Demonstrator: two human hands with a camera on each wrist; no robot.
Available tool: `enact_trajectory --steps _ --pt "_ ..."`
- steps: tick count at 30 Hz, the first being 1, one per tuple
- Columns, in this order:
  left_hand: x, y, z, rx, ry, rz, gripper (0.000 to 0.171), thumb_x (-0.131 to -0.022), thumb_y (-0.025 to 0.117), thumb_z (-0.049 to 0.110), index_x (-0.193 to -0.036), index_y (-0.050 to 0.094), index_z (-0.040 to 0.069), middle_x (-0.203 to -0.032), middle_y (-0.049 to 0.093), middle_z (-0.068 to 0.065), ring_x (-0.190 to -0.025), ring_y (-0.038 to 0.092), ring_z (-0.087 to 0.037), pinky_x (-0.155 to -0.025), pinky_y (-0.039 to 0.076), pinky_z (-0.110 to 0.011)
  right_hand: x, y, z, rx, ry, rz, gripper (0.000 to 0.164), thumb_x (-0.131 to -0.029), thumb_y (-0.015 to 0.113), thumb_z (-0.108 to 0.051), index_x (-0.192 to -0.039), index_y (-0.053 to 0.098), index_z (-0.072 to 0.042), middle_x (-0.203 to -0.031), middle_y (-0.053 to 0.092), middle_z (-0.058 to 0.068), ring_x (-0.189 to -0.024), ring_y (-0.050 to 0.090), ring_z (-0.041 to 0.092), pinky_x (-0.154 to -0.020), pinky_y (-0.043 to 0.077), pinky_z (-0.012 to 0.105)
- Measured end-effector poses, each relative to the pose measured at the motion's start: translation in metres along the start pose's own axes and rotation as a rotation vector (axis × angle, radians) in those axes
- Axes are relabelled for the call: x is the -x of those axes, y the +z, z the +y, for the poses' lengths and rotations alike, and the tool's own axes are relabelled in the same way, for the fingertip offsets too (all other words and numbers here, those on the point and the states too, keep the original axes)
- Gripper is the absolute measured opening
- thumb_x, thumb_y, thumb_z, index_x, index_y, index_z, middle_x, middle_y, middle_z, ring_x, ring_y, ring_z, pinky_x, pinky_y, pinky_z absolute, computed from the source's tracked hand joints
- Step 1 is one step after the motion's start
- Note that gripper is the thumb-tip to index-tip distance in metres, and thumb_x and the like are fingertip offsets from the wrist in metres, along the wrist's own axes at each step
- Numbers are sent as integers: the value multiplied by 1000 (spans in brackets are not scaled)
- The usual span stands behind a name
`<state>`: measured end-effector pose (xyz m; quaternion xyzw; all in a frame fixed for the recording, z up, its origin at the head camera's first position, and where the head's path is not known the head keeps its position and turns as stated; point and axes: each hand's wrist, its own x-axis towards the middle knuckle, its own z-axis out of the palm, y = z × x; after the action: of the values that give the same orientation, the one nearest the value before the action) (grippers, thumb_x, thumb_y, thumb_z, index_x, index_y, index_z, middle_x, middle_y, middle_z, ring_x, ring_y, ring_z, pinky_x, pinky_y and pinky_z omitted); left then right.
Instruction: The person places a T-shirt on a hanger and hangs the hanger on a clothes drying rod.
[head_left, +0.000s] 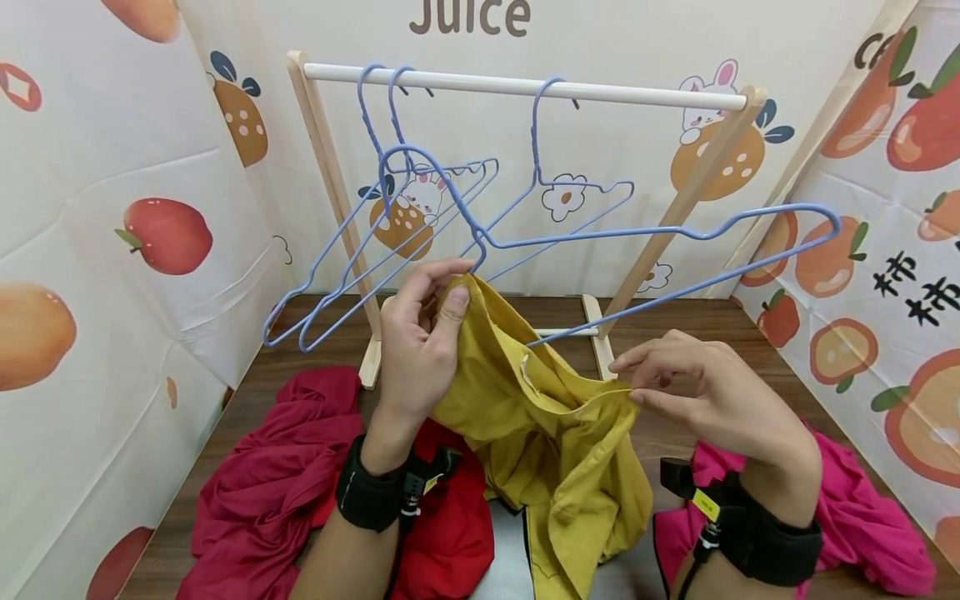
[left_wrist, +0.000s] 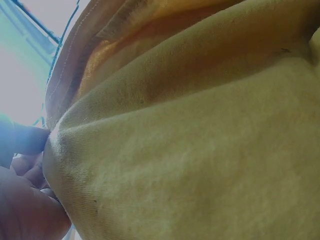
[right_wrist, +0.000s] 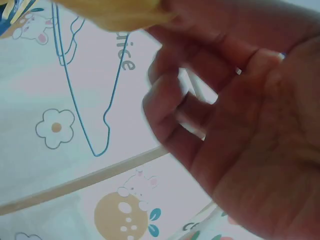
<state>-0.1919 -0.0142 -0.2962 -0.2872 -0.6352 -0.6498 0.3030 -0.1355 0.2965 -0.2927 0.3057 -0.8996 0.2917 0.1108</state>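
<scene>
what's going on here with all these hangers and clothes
A person is holding up a yellow garment: the left hand pinches its upper edge by the neck of a blue hanger, and the right hand pinches the edge farther along. One end of that hanger sticks out past the cloth; the other is hidden by it. Three more hangers hang on the rack. Dark red cloth, bright red cloth and pink cloth lie about.

A pale back wall sheet (head_left: pixel 637 37) bears the lettering "Juice" (head_left: pixel 471 15) and rabbits peeking over dotted orange fruit; the creased left wall sheet (head_left: pixel 90 250) and right wall sheet (head_left: pixel 862 250) carry printed fruit. Below lies a dark wood-grain worktop (head_left: pixel 690 317).
</scene>
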Motion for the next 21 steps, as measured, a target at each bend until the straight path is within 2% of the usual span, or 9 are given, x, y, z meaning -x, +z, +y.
enact_trajectory --steps 2,4,9,13,17,19,21 --pt "0 0 -1 -4 -5 -3 23 -102 56 2 -122 66 -5 -83 60 -10 -59 38 -9 -53 32 -22 4 -4 2 -86 -35 -2 34 -87 75 5 -92 73 -29 -115 73 -11 -102 64 5 -69 50 21" --pt "0 -1 -2 -8 -13 -4 23 -102 56 2 -122 66 -5 -86 63 -11 -60 40 -9 -54 33 -22 6 -7 4 -177 -72 -12 35 -88 70 12 -93 72 -23 -112 74 -7 -98 68 7 -65 50 22" --pt "0 -2 -2 -16 -35 -13 23 -103 56 3 -122 66 -3 -96 69 -15 -66 47 -10 -57 37 -21 12 -9 12 -450 -179 0 37 -86 55 28 -98 69 -5 -110 75 8 -67 65 7 -48 47 23" --pt "1 -3 -3 -24 -53 -14 23 -103 56 4 -122 67 -1 -102 70 -15 -72 53 -12 -61 42 -21 15 -10 17 -641 -275 33 31 -87 49 31 -97 64 6 -113 73 13 -60 60 8 -44 44 24" --pt "0 -4 -3 -30 -62 -14 23 -103 56 4 -123 68 1 -102 70 -13 -75 55 -12 -64 44 -21 16 -12 19 -775 -372 73 19 -90 46 28 -91 57 12 -113 72 17 -60 56 12 -44 39 26" --pt "0 -4 -3 -35 -61 -18 23 -103 56 4 -123 68 1 -102 70 -13 -74 55 -12 -64 44 -21 17 -14 20 -804 -376 82 20 -90 43 29 -89 54 12 -111 72 19 -60 56 14 -44 39 27" --pt "0 -3 -4 -37 -61 -22 23 -103 56 4 -123 68 1 -101 70 -13 -75 55 -12 -64 44 -21 19 -15 21 -792 -344 90 24 -89 40 31 -88 52 11 -102 72 17 -61 57 16 -45 40 29"
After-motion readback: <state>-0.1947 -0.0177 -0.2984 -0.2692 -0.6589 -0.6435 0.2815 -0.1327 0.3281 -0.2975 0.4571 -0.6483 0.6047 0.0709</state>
